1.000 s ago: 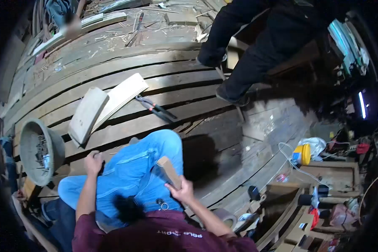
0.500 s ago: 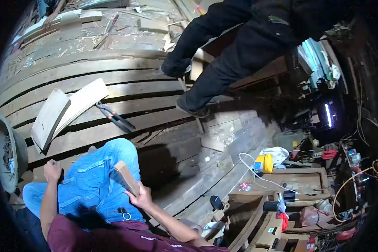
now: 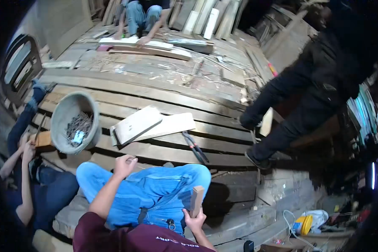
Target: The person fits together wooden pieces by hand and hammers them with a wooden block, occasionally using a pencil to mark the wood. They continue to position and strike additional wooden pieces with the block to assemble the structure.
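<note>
Wooden block [image 3: 196,201], knee [image 3: 197,174] between it and pincers [image 3: 195,147]

From here I see a matt wooden block [image 3: 196,201] — rough floor planks [image 3: 227,157], a dull plastic-looking bucket [image 3: 66,109], denim jeans [image 3: 168,180].

Slatted plank floor [image 3: 229,145], grey bucket [image 3: 62,115], two overlapping boards [image 3: 139,122], pincers [image 3: 195,148] beside them

Gripping wooden block [image 3: 196,200], near-upright, in right hand [image 3: 195,221]

Holding left hand [image 3: 124,166] curled near left knee [image 3: 88,173]; facing overlapping boards [image 3: 140,122], pincers [image 3: 193,145] and bucket [image 3: 68,110] on slatted floor [image 3: 227,143].
</note>
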The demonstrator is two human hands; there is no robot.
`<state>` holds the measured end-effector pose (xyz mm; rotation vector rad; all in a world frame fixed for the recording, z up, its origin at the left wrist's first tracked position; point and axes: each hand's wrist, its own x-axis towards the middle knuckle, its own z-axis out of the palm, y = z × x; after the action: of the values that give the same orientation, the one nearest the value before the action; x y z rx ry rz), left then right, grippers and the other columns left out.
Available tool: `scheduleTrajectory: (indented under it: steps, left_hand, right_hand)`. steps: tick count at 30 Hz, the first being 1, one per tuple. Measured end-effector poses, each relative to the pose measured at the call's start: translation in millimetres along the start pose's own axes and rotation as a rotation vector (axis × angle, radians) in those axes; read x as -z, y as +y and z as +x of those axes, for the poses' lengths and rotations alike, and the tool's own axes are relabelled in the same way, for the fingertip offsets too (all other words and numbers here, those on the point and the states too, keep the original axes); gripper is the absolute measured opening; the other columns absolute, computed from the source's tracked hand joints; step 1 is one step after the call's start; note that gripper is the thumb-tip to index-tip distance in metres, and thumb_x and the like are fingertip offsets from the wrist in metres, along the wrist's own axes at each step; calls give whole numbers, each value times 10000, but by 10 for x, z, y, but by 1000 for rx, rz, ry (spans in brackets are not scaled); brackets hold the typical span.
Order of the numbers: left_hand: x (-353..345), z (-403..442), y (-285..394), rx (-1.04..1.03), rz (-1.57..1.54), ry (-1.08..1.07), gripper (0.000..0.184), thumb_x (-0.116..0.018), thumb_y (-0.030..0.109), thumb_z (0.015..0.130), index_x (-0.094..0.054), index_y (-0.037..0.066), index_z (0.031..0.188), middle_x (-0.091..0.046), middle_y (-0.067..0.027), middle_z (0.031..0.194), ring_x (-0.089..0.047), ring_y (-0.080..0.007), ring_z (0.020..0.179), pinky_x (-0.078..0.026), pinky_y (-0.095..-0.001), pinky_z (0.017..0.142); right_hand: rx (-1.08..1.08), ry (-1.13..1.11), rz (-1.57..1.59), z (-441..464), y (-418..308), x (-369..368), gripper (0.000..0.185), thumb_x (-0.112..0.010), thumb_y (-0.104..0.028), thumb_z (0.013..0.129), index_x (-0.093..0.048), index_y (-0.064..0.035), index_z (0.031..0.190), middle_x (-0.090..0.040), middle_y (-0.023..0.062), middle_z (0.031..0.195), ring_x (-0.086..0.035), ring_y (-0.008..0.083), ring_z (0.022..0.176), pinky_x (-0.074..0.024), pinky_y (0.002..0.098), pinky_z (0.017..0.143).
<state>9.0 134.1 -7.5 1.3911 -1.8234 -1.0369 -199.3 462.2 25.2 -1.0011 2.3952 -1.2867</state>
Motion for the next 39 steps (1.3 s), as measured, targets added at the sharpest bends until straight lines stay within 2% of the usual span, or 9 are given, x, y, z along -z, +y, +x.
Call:
scheduleTrajectory:
  steps: [4, 10, 12, 16, 17, 19, 23, 31, 39]
  left_hand:
    - [-82, 87, 198, -80, -127, 39, 204, -742, 169, 839, -741, 4, 959, -737, -125, 787, -724, -154, 703, -579, -307, 664]
    - [-13, 44, 229, -139, -65, 55, 222, -744, 234, 832, -742, 49, 955, -738, -115, 817, -735, -222, 716, -587, -335, 673]
    - [-4, 63, 210, -162, -2, 92, 230, -740, 250, 833, -740, 55, 955, -736, -113, 817, -732, -240, 719, -584, -349, 670]
    - [-25, 129, 184, -100, -87, 125, 231, -728, 273, 836, -742, 84, 970, -736, -109, 829, -729, -270, 744, -578, -386, 684]
    - [-45, 143, 143, -132, -45, 144, 220, -738, 229, 842, -744, 51, 970, -735, -128, 819, -732, -221, 715, -584, -325, 671]
    - [-4, 131, 203, -164, -10, 139, 216, -739, 222, 839, -742, 53, 973, -737, -130, 827, -734, -227, 723, -585, -327, 674]
    - [-28, 110, 163, -162, 32, 119, 207, -737, 214, 835, -739, 57, 970, -739, -134, 843, -737, -237, 733, -587, -342, 677]
    - [-141, 102, 85, -161, 64, 64, 166, -715, 254, 833, -754, 108, 900, -733, -96, 816, -721, -262, 712, -569, -378, 653]
    - [-112, 95, 84, -144, 81, 54, 174, -706, 280, 837, -760, 123, 888, -728, -106, 779, -714, -283, 698, -565, -402, 645]
  right_hand:
    - [-52, 30, 114, -34, 4, -21, 396, -887, -169, 713, -643, 22, 961, -719, 127, 778, -702, 181, 673, -543, 345, 625]
    - [47, 73, 71, 219, -300, 84, 311, -834, -129, 761, -625, 28, 930, -688, 115, 734, -685, 183, 633, -533, 345, 606]
    - [116, 63, 22, 406, -240, 101, 282, -809, -87, 782, -612, 30, 948, -650, 76, 722, -609, 125, 637, -498, 320, 597]
    - [236, 137, 2, 819, -492, 110, 295, -826, -111, 772, -610, 23, 921, -654, 108, 688, -654, 194, 584, -507, 332, 569]
    - [276, 149, -20, 908, -517, 113, 302, -832, -123, 771, -614, 23, 920, -662, 121, 697, -672, 215, 589, -516, 337, 571]
    - [348, 177, -53, 1052, -613, 113, 298, -839, -130, 769, -612, 16, 896, -665, 134, 693, -686, 244, 581, -521, 348, 561]
    - [400, 251, -102, 1212, -738, 109, 305, -840, -132, 776, -568, 1, 809, -641, 126, 640, -663, 237, 538, -502, 353, 528]
    - [390, 192, -34, 1161, -750, 51, 286, -822, -115, 795, -593, 17, 905, -611, 75, 662, -600, 152, 550, -478, 310, 547]
    - [436, 130, -21, 1149, -852, -16, 286, -821, -109, 793, -605, 29, 920, -619, 69, 653, -607, 162, 532, -484, 308, 542]
